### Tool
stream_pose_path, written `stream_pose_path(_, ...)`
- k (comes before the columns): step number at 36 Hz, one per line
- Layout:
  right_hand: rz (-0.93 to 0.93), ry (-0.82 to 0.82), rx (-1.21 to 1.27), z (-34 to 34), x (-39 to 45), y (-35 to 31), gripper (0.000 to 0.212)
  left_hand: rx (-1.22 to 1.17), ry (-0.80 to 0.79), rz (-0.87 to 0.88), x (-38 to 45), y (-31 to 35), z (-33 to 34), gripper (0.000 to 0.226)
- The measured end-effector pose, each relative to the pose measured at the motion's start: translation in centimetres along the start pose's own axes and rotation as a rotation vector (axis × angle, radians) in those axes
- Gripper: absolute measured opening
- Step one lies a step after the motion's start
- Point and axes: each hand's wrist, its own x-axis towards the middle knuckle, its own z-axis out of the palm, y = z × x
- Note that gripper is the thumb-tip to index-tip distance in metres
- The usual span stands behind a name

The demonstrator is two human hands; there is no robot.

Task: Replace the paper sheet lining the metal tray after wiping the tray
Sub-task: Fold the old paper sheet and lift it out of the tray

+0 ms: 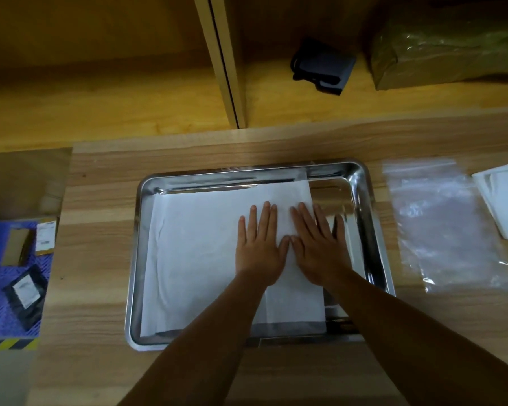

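A shiny metal tray (373,230) lies on the wooden table in front of me. A white paper sheet (194,253) lies flat inside it, covering the left and middle of the bottom; a strip of bare metal shows along the right side. My left hand (260,247) and my right hand (316,247) rest palm down, side by side, on the right part of the sheet, fingers spread and thumbs touching. Neither hand holds anything.
A clear zip plastic bag (446,230) lies right of the tray, with a stack of white sheets (505,206) at the far right edge. A blue mat with small packages (15,273) sits on the left. Behind the table, a shelf holds a dark pouch (323,67) and a wrapped parcel (446,51).
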Motion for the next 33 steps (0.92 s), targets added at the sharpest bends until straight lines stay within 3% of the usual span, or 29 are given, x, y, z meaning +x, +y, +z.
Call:
stream_pose_path(13, -0.009, 0.052, 0.122, -1.7, 2.0, 0.0, 0.065, -0.038, 0.09, -0.001, 0.6, 0.1, -1.5, 0.067)
stream_pose_path(33, -0.001, -0.007, 0.035, -2.2, 5.1, 0.2, 0.067, -0.057, -0.011, -0.056, 1.5, -1.1, -1.7, 0.072)
